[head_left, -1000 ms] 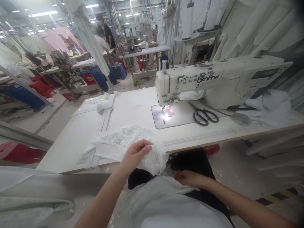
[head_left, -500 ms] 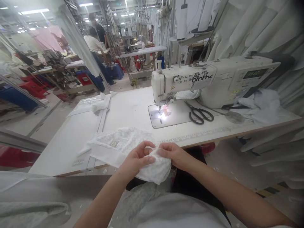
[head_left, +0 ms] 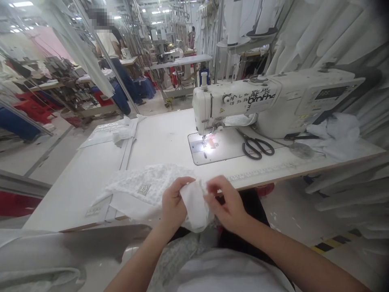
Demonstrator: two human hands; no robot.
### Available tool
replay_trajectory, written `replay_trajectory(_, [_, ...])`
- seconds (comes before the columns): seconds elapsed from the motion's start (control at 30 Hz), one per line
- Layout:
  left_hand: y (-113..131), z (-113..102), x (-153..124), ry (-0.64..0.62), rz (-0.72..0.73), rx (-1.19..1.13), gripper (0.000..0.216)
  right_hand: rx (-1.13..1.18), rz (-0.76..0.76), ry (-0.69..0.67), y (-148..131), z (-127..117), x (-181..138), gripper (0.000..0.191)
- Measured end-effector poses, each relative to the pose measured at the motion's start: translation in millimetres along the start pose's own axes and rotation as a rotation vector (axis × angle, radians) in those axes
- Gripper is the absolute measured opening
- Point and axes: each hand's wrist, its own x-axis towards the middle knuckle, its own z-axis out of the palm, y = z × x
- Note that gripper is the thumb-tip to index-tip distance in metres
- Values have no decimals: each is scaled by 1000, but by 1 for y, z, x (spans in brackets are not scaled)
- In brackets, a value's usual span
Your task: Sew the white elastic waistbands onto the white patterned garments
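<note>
A white textured fabric piece (head_left: 164, 178) with a small label (head_left: 144, 188) lies over the table's front edge, its right end raised between my hands. My left hand (head_left: 176, 200) is closed on a folded, smooth part of this fabric. At the fabric's upper right edge, my right hand (head_left: 226, 200) has bent fingers, thumb and index close to the cloth; whether they pinch it is unclear. Beyond my hands stands a white sewing machine (head_left: 234, 101), its needle area lit. Black-handled scissors (head_left: 257, 146) lie on the table right of the needle plate (head_left: 197, 156).
A measuring tape strip (head_left: 252, 174) runs along the table's front edge. White cloth (head_left: 337, 132) is heaped at the right end, and more scraps (head_left: 121, 136) lie at the left. Thread cones (head_left: 234, 24) stand behind. A person (head_left: 111, 52) stands in the background.
The held fabric end has been turned so its smooth side shows. My right hand's fingers have opened somewhat and shifted slightly right of the cloth. The background person now stands more upright.
</note>
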Motion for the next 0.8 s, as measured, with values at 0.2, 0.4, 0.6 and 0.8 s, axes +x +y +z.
replay_trajectory(0.2, [2, -2, 3, -9, 164, 49, 10, 191, 270, -108, 9, -9, 20, 10])
replay_trajectory(0.4, [13, -4, -2, -397, -249, -574, 9, 780, 521, -297, 16, -11, 19, 22])
replay_trajectory(0.6, [16, -2, -3, -646, -477, -678, 15, 894, 788, -572, 29, -7, 16, 37])
replay_trajectory(0.8, [14, 2, 18, -43, -145, 118, 18, 142, 406, -16, 4, -3, 8, 15])
